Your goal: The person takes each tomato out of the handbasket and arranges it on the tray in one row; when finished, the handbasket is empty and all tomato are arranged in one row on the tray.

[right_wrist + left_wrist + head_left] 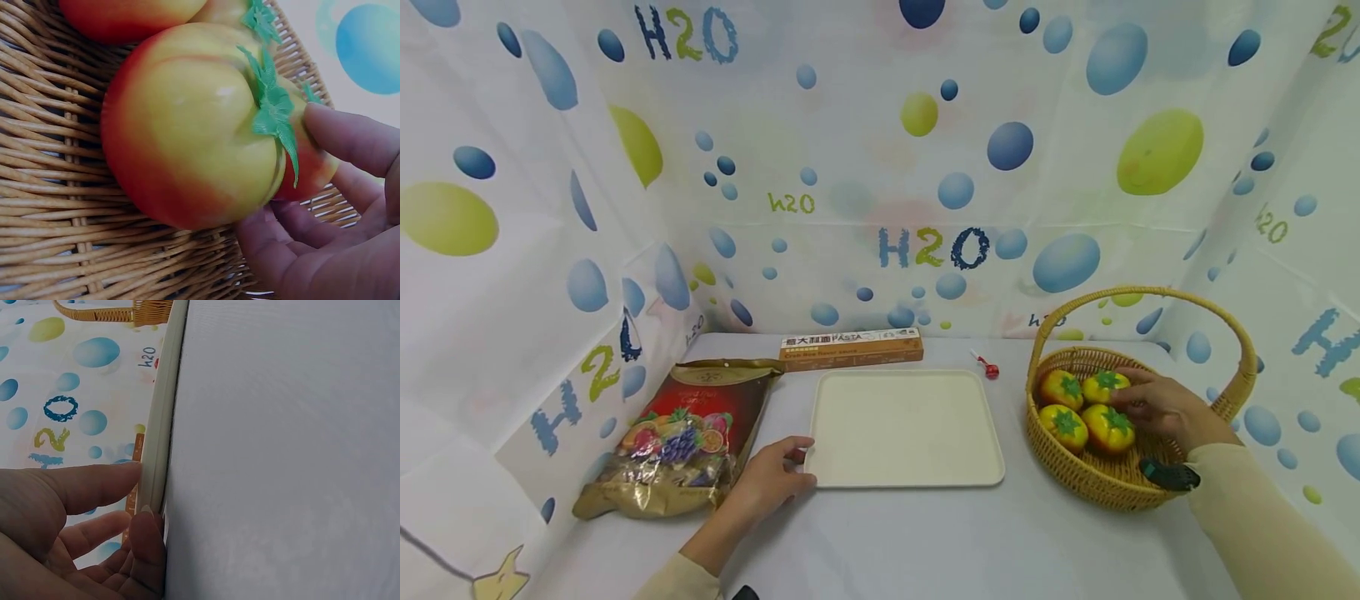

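An off-white rectangular tray (904, 429) lies flat on the white tabletop. My left hand (775, 475) holds its front left corner, thumb and a fingertip against the rim (161, 400) in the left wrist view. To the right stands a wicker basket (1097, 500) with a tall handle, holding several yellow-red toy persimmons with green leafy tops. My right hand (1165, 408) reaches into it, fingers curled about the right-hand fruit: the front right persimmon (187, 125) and the back right persimmon (306, 162). I cannot tell which of these two it grips.
A red and gold hard candy bag (677, 442) lies left of the tray, beside my left forearm. Behind the tray is a long pasta box (852, 348); a small red lollipop (991, 369) lies between tray and basket. Printed cloth walls (850, 167) enclose the back and sides.
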`<state>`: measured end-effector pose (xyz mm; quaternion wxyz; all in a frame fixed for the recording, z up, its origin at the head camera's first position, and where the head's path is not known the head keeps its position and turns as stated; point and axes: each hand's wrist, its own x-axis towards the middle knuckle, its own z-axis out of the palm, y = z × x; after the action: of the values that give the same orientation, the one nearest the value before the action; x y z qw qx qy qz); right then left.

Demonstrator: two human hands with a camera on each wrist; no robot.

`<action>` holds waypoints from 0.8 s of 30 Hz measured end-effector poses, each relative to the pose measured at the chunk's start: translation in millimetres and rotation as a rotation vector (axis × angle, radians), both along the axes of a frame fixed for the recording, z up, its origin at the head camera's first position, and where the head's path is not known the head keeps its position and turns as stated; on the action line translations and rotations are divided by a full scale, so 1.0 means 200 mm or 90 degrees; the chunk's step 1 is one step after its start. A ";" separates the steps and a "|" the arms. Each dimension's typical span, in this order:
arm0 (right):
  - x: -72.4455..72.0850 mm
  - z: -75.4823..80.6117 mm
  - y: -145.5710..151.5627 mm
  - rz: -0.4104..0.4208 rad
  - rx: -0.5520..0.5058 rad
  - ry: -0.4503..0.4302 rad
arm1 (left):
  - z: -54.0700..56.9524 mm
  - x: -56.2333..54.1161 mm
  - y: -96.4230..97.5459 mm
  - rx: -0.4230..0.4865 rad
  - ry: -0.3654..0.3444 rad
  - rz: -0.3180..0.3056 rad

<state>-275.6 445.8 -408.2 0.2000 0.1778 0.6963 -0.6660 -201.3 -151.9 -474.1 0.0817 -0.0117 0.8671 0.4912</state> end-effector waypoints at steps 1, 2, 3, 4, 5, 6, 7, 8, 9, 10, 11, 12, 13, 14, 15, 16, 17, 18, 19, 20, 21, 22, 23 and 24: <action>0.00 0.01 0.00 -0.006 -0.003 0.000 | 0.00 0.00 0.00 -0.001 0.000 -0.003; 0.00 0.01 0.00 -0.007 -0.007 0.002 | 0.00 0.00 0.00 -0.002 0.000 -0.006; 0.01 0.02 0.00 -0.011 -0.013 0.003 | 0.00 0.00 0.00 -0.001 -0.002 -0.007; 0.01 0.03 0.00 -0.017 -0.020 0.001 | 0.00 0.00 0.00 -0.003 -0.001 -0.008; 0.01 0.04 0.00 -0.019 -0.021 0.001 | 0.00 0.00 0.00 -0.003 0.000 -0.007; 0.02 0.05 -0.01 -0.018 -0.027 0.003 | 0.00 0.00 0.00 -0.002 0.000 -0.006; 0.02 0.06 -0.01 -0.014 -0.025 0.007 | 0.00 0.00 0.00 -0.001 0.000 -0.006; 0.03 0.07 -0.01 -0.005 -0.021 0.014 | 0.00 0.00 0.00 -0.001 0.002 -0.006; 0.04 0.08 -0.01 -0.006 -0.018 0.018 | 0.00 0.00 0.00 -0.001 0.003 -0.007; 0.04 0.09 -0.01 -0.007 -0.015 0.021 | 0.00 0.00 0.00 -0.001 0.005 -0.008; 0.05 0.10 -0.01 -0.004 -0.005 0.026 | 0.00 0.00 -0.01 -0.002 0.005 -0.008; 0.06 0.11 -0.01 -0.006 -0.002 0.029 | 0.00 0.00 0.00 -0.003 0.006 -0.009; 0.08 0.12 -0.01 -0.008 0.002 0.030 | 0.00 0.00 0.00 -0.004 0.007 -0.010; 0.09 0.13 -0.01 -0.011 0.002 0.029 | 0.00 0.00 0.00 -0.005 0.008 -0.010; 0.09 0.15 -0.02 -0.013 0.003 0.030 | 0.00 0.00 0.00 -0.007 0.008 -0.010; 0.10 0.16 -0.02 -0.009 0.010 0.033 | 0.00 0.00 0.00 -0.010 0.007 -0.008; 0.11 0.17 -0.02 -0.005 0.017 0.037 | 0.00 0.00 0.00 -0.011 0.007 -0.007; 0.12 0.18 -0.02 -0.006 0.016 0.037 | 0.00 0.00 0.00 -0.013 0.009 -0.009; 0.12 0.19 -0.03 -0.003 0.012 0.041 | 0.00 0.00 0.00 -0.014 0.010 -0.008; 0.13 0.19 -0.03 -0.004 0.007 0.047 | 0.00 0.00 0.00 -0.016 0.010 -0.007; 0.13 0.20 -0.03 -0.003 -0.001 0.054 | 0.00 0.00 0.00 -0.018 0.012 -0.007; 0.13 0.21 -0.03 -0.008 -0.018 0.057 | 0.00 0.00 0.00 -0.020 0.012 -0.007; 0.13 0.21 -0.04 -0.009 -0.032 0.061 | 0.00 0.00 0.00 -0.023 0.013 -0.008; 0.12 0.22 -0.04 -0.009 -0.047 0.065 | 0.00 0.00 0.00 -0.030 0.016 -0.009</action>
<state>-250.6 437.1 -364.7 0.1658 0.1411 0.6791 -0.7010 -202.2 -151.9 -473.8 0.0742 -0.0014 0.8794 0.4702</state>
